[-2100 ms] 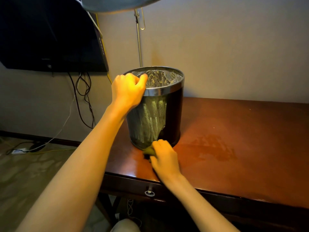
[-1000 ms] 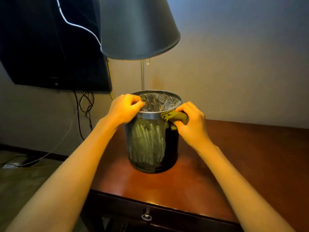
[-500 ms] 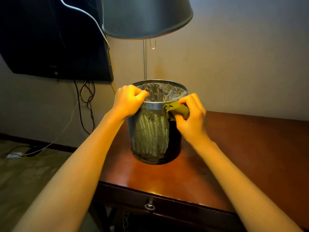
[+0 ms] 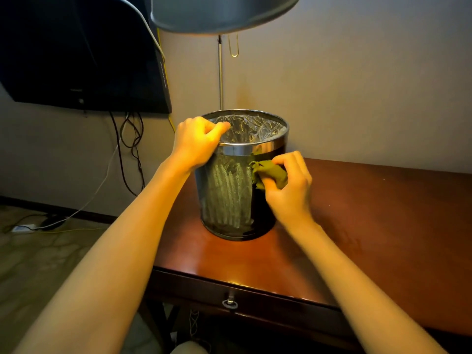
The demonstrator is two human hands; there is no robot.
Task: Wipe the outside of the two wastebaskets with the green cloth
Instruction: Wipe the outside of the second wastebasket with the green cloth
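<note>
As left hand grips wastebasket rim, right hand presses cloth below.

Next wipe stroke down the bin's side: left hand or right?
Right, probably. The right hand pinches the green cloth against the wastebasket wall, just below its chrome band. The left hand grips the rim and is better kept there as a brace.

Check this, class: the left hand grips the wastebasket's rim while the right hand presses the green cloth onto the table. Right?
No. The head view shows the right hand pressing the green cloth against the side of the wastebasket; the left hand does grip the rim.
</note>
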